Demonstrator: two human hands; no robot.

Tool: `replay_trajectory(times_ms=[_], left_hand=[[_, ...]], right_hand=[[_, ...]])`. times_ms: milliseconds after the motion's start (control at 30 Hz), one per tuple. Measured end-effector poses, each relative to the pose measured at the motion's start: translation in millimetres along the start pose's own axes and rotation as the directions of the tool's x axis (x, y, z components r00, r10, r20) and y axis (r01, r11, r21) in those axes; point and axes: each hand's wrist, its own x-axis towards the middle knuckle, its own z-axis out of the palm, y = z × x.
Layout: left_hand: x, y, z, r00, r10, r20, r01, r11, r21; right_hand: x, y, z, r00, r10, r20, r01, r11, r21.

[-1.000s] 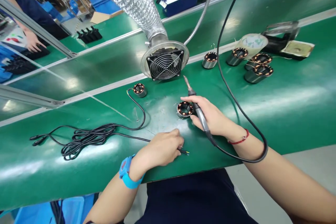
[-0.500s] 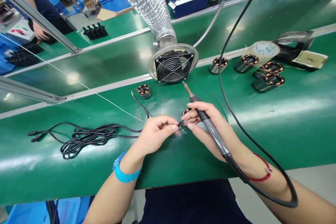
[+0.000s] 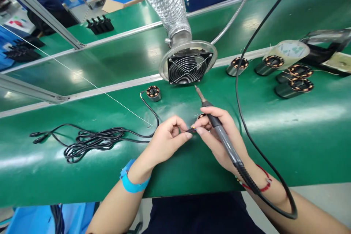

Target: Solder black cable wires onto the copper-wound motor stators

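Between thumb and fingers, my left hand (image 3: 170,138) pinches the end of a black cable (image 3: 190,130), where thin coloured wires stick out. My right hand (image 3: 223,135) has a soldering iron (image 3: 223,137) lying across it, its tip pointing away toward the fan. The thumb and fingertips of that same hand close on the coloured wires at the cable end. Partly hidden behind the right fingers is a motor stator (image 3: 201,116). Another stator (image 3: 153,93), with a black cable attached, stands beyond my left hand. A coiled black cable (image 3: 95,139) lies to the left.
A fume fan (image 3: 187,68) on a silver duct (image 3: 171,5) stands at the back. Several stators (image 3: 294,87) are at the right, near a tape roll (image 3: 292,52) on a dispenser. The iron's cord (image 3: 238,98) loops along the right side. A blue bin (image 3: 74,219) sits below the table's left edge.
My right fingertips have moved in from just beside the coloured wires and now close on them. The whole view has shifted slightly. The soldering iron stays in my right hand.
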Motion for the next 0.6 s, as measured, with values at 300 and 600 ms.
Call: replay_trajectory(times_ms=[300,600], left_hand=[[7,3,2.1,0.999,-0.025,0.032,0.032,0.972,-0.233],[2,9,-2.5,0.99,-0.063,0.125,0.068,0.997,-0.044]], right_hand=[[0,10,4,0.995,0.079,0.055,-0.086,0.986,0.144],[-2,8,2,0.997,-0.012,0.078,0.009,0.999,0.042]])
